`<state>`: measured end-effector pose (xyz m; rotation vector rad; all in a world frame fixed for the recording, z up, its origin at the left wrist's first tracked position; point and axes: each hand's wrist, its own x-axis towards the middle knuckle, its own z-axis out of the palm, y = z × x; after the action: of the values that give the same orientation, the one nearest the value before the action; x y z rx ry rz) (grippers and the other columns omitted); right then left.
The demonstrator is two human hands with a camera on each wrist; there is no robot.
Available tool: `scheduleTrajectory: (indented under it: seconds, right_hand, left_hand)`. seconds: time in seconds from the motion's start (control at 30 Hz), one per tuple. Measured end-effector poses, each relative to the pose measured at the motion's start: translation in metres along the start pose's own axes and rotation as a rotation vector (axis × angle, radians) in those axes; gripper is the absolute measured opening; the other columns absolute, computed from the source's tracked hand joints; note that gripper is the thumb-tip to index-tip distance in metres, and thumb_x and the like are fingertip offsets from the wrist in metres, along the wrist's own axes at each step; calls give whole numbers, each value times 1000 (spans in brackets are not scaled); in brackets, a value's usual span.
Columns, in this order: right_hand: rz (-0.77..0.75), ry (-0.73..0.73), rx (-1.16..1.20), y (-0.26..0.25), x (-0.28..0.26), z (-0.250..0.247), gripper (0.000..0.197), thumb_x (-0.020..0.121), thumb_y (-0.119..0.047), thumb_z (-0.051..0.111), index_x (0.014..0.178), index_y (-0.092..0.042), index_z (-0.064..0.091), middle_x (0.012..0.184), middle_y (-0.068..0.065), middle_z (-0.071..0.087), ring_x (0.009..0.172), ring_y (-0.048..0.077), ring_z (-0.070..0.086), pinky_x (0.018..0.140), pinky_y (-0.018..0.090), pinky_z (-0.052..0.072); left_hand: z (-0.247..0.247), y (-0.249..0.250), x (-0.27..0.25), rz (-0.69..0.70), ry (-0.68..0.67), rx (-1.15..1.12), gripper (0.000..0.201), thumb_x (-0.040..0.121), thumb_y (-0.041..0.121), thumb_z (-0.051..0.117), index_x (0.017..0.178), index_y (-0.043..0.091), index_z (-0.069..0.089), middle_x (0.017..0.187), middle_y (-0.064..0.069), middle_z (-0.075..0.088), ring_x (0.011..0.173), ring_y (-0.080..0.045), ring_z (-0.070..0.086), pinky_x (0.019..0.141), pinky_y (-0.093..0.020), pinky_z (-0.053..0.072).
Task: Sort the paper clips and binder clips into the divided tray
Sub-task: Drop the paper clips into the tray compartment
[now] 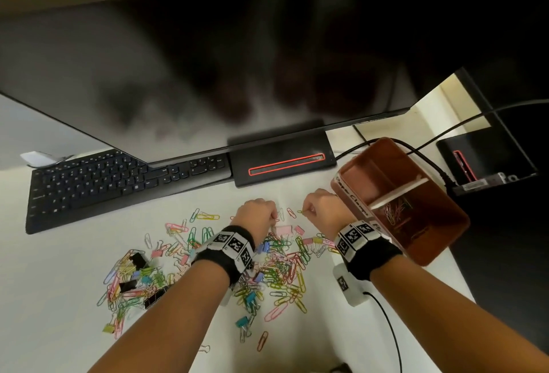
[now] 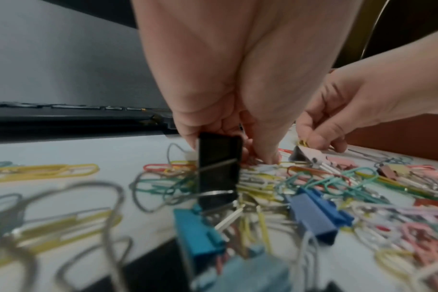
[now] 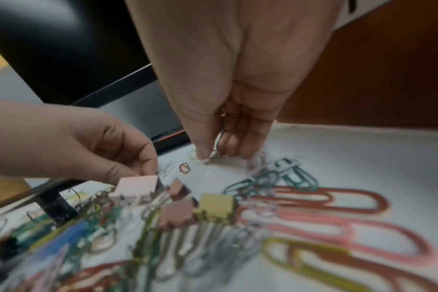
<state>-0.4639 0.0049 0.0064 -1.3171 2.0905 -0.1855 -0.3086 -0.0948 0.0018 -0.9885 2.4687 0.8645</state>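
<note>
Both hands pinching, right hand (image 1: pixel 322 209) a yellow clip (image 1: pixel 302 211), left hand (image 1: pixel 258 213) grip hidden

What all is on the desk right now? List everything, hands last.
Coloured wire paper clips: many, mixed colours, heaped on the white desk.
Small folding binder clips: several, black, blue, pink and yellow, mixed into that heap.
Brown divided plastic tray: one, right of the heap; a few clips in its near compartment.
Black keyboard: one, behind the heap.
Black monitor: one, behind the keyboard.
Left hand: pinching at clips.
Right hand: pinching a yellow paper clip.
</note>
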Motion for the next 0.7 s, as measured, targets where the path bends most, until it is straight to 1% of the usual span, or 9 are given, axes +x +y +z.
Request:
scheduleTrajectory:
  seconds: [0.07,0.17,0.2,0.27,0.37,0.43,0.5,0.63,0.7]
  right_hand:
    - [-21,43,120,-8,0,4,9,87,-12,56,90,-9,64,99,8,59,85,23,60,83,35,50]
    - [-7,21,131,-24,2,12,13,89,-15,55,94,-8,64,108,11,55,95,27,57,85,34,48]
    - [7,12,85,-28,4,15,15,90,-15,52,95,-7,64,111,13,54,98,28,55,85,35,48]
    - [23,-4,15,-35,6,19,16,89,-9,51,97,-4,64,113,15,55,100,30,55,85,35,48]
    - [37,-55,-40,-35,9,19,22,82,5,52,97,-3,66,108,13,60,96,29,61,81,31,52]
    - [34,-39,8,-33,9,20,25,84,3,51,105,-6,63,106,10,63,98,27,61,80,29,51]
    - [23,-28,39,-31,8,19,27,87,-2,50,111,-9,61,107,9,64,99,25,61,80,27,49]
    - [-20,-75,21,-28,9,17,23,87,-5,53,102,-12,68,110,10,61,96,25,62,87,29,50]
    - [-88,-61,37,-32,5,15,17,87,-8,56,98,-11,70,112,10,56,98,26,61,89,29,48]
  left_hand:
    - [0,-4,-2,31,29,-57,15,91,14,48,96,14,63,102,-5,60,97,-23,56,89,-33,47]
    - [-7,-12,-7,44,168,-236,9,90,15,54,89,14,63,89,1,54,82,-14,53,73,-16,39]
    - [-12,-17,-9,34,221,-267,8,89,17,56,89,14,64,88,2,53,81,-12,51,74,-16,37]
    - [-19,-31,-12,17,290,-269,6,86,22,62,85,17,67,93,2,51,88,-12,51,85,-23,40]
    - [-23,-50,-21,-32,185,-184,7,79,26,69,72,25,68,103,7,48,103,-13,47,98,-32,40]
    - [-19,-52,-29,-33,80,-114,11,77,31,71,66,30,67,112,10,46,106,-11,45,97,-31,40]
    - [-13,-49,-33,-8,49,-96,16,78,32,70,64,33,61,117,10,46,104,-11,48,96,-30,40]
    - [-10,-49,-31,-15,95,-142,17,80,18,68,67,26,60,109,8,49,95,-14,53,92,-29,47]
    - [-10,-48,-31,-2,70,-117,12,80,13,67,72,20,62,104,6,49,90,-15,54,89,-31,50]
